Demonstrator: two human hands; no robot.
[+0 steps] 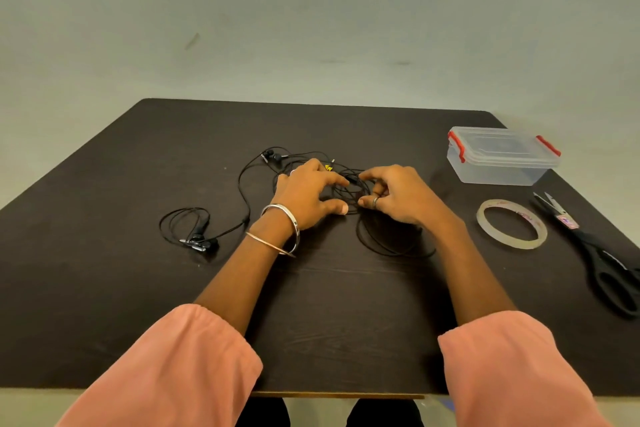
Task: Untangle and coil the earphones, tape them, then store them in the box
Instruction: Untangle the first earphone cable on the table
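Black earphone cables [351, 189] lie tangled in the middle of the dark table [121, 288]. My left hand [308, 192] and my right hand [394, 196] meet over the knot, each with curled fingers pinching strands of it. Loose loops trail toward me under my right hand. One pair of earbuds [272, 156] rests beyond my left hand. A cable runs from there to another loop with earbuds [201, 243] at the left. A small yellow tag [328, 167] shows by my left fingers.
A clear plastic box [502, 156] with red latches and its lid on stands at the back right. A roll of clear tape [512, 224] lies flat in front of it. Black scissors [599, 253] lie near the right edge.
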